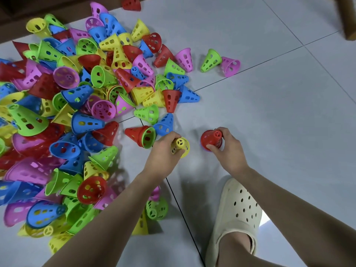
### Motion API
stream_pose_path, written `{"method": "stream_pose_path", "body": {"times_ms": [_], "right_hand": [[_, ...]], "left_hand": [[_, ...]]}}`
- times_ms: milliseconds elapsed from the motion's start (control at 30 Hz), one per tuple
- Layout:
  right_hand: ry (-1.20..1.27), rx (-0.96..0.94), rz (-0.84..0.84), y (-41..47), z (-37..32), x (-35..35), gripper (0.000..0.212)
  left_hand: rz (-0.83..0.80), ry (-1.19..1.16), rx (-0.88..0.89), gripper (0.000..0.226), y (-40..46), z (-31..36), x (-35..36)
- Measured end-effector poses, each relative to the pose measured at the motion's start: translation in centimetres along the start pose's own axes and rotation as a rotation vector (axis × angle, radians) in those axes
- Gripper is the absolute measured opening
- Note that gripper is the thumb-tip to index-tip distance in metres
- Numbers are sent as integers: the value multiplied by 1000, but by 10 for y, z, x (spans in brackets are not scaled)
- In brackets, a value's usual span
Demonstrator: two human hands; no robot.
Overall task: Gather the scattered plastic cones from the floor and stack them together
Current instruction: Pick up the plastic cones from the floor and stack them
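Head cam is all I've got from where I sit, and it looks straight down at a pale tiled floor [269,112]. Big jumble of plastic cones [77,105] in red, blue, green, yellow and pink fills the left half of the frame, with a few strays toward the upper middle. Near the centre, the left hand [163,151] has its fingers curled round a yellow cone [180,146], narrow end facing the camera. Just right of it, the right hand [229,151] pinches a red cone [211,139] by its narrow top, thumb one side, fingers the other; it stands wide end down, with a bit of another colour peeking out under its rim. Cream clog [237,212] at lower right.
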State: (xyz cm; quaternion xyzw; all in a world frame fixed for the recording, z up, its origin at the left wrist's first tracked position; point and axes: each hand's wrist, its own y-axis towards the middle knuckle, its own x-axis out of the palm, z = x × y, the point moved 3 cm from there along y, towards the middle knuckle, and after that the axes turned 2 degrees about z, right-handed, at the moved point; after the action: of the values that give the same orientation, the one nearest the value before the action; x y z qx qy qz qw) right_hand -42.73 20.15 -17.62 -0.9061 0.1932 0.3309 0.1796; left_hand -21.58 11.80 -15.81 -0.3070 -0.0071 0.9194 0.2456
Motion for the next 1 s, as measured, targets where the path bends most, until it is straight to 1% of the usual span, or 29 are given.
{"method": "stream_pose_path", "body": {"times_ms": [100, 167, 233, 333, 367, 433, 500, 533, 567, 633, 700, 733, 767, 833, 900, 1000], "right_hand": [[7, 13, 0, -1, 0, 1, 50], [1, 23, -15, 0, 0, 0, 51], [2, 34, -39, 1, -3, -3, 51], [36, 46, -75, 4, -11, -7, 53], [38, 35, -79, 5, -15, -9, 54], [18, -25, -60, 10, -26, -13, 51], [-23, -132, -4, 18, -42, -16, 41], [-37, -182, 18, 23, -51, -16, 36], [-46, -228, 31, 29, -61, -15, 31], [-58, -311, 25, 41, -81, -9, 23], [-71, -364, -56, 50, -103, 5, 19], [-84, -380, -122, 53, -114, 13, 20], [-101, -388, -197, 55, -124, 22, 22], [-150, -380, -342, 59, -137, 43, 30], [-241, -365, -449, 62, -140, 60, 39], [-362, -326, -577, 65, -133, 76, 44]], "left_hand": [[-16, -58, -35, 33, -2, -9, 3], [-3, -47, -31, 33, -2, -8, 4], [-24, -10, -22, 36, -3, -6, 3], [-74, 98, 99, 45, -2, -9, -8], [-55, 124, 147, 47, -2, -12, -16], [52, 167, 178, 50, -3, -19, -37], [173, 236, 141, 56, -1, -28, -58], [194, 292, 97, 62, 3, -35, -66], [175, 358, 27, 72, 8, -45, -73], [52, 471, -89, 98, 17, -64, -81], [-114, 552, -84, 108, 23, -77, -82], [-182, 598, -53, 107, 24, -79, -80], [-217, 642, -19, 104, 23, -80, -79], [-185, 686, 18, 92, 20, -79, -79], [-137, 702, 35, 82, 14, -80, -79], [-109, 708, 33, 79, 5, -83, -80]]}}
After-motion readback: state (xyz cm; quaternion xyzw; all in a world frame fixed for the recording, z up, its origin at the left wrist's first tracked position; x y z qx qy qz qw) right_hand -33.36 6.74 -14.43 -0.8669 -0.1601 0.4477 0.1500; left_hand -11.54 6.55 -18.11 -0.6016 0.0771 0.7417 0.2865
